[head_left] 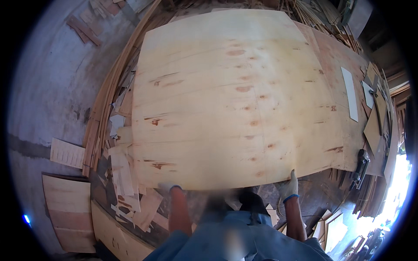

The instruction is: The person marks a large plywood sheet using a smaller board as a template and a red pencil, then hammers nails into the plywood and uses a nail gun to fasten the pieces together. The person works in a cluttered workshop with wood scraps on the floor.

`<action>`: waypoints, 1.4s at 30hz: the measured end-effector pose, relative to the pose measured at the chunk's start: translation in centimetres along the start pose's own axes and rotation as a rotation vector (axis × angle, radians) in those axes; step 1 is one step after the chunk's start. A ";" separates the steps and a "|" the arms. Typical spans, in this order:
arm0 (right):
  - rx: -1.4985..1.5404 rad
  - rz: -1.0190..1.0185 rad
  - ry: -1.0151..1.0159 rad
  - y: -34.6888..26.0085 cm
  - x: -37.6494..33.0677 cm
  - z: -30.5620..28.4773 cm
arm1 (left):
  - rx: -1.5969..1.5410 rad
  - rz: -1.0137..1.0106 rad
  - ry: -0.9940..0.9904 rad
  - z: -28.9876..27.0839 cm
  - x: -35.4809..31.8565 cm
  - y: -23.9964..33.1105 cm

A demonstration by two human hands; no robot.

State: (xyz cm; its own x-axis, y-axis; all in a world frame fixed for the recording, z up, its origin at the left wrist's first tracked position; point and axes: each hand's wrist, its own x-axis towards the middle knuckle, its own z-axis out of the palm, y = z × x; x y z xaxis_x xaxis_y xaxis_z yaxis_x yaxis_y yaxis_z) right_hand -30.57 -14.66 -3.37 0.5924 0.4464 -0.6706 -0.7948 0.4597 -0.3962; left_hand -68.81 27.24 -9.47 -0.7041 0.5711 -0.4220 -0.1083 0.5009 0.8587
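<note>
Both gloved hands grip the near edge of a large pale veneer sheet (pixel 235 100). The right hand (pixel 290 185), in a white glove with a blue cuff, has its fingers folded up over the edge near the sheet's right corner, closed on the wood. The left hand (pixel 167 187) sits at the same edge further left (mostly tucked under the sheet, so only the glove's knuckles and cuff show), and it too appears to be clasping the edge, though how tightly cannot be told.

The sheet is thin and wide, with reddish knots and dark streaks running along the grain, and it fills most of the view ahead of the person. It lies on top of a second, redder sheet (pixel 335 65) that shows along its right side. On that redder sheet lies a narrow white strip (pixel 349 93), well apart from the hands.

Left of the sheet, a bundle of long thin wood strips (pixel 106 93) curves along its side, with torn veneer scraps (pixel 124 169) scattered below. Beyond them is a grey concrete floor (pixel 48 87), where smaller veneer pieces (pixel 69 213) lie at the lower left. A dark power tool (pixel 360 167) rests near the right corner, just beyond the right hand.
</note>
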 end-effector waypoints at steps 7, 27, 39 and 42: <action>-0.838 -0.291 -0.094 15.1 -1.9 -4.0 | 0.819 0.221 0.022 4.3 14.0 5.7; -1.421 -0.340 1.315 -14.7 0.8 -7.7 | 2.627 0.908 -0.305 6.5 15.1 11.5; -1.326 -0.581 1.217 -7.6 -2.4 -15.9 | 2.627 0.990 -0.281 8.4 18.8 12.7; -1.271 -0.531 1.275 -1.4 -5.1 -18.2 | 2.756 1.159 -0.258 9.8 23.8 13.1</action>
State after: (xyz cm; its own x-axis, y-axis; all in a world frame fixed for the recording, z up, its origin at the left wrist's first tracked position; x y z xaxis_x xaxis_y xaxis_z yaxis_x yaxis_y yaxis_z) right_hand -34.86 -31.49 -10.82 0.8129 -0.5731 -0.1042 -0.5504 -0.6972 -0.4594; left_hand -80.15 53.81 -11.09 0.0305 0.8084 -0.5878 0.2983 -0.5687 -0.7666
